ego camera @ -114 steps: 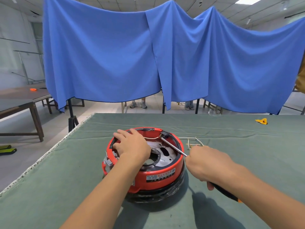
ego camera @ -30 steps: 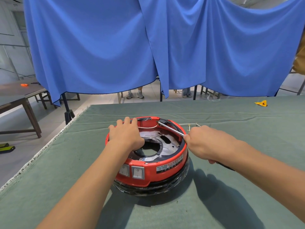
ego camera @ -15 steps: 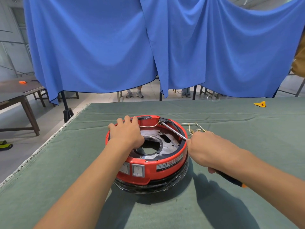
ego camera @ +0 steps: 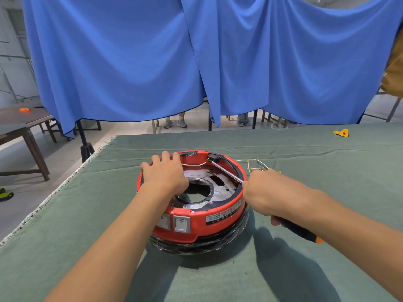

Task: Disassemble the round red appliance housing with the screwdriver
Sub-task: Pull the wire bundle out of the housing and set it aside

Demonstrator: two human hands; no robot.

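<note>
A: Right hand (ego camera: 265,194) is wrapped round the screwdriver (ego camera: 226,172), fist closed on the black handle, whose orange end sticks out behind the wrist. Shaft runs up and left across the rim; tip sits at a small black part (ego camera: 213,158) on the far inner wall of the red housing (ego camera: 196,223).

B: And the left hand (ego camera: 164,174)?

A: Laid flat over the far-left rim, fingers extended over the edge, pressing down to steady. It grips nothing.

B: Location of the housing?

A: On the green cloth table (ego camera: 65,214), near centre, upside down by the look of it, two rocker switches facing the camera, a black ring under the red shell.

B: Progress?

A: Partial, as a judgement. Interior is exposed: bare metal plate (ego camera: 218,188) with a large central opening. A loose wire bundle (ego camera: 255,167) lies just beyond the right rim. The shell is one piece on its base; the black part and a white wire are yet attached.

B: Change against 3.8 s ago?

A: The housing has been turned: the switches faced left then, now front. Both hands keep the same holds, and the tip stays on the black part.
</note>
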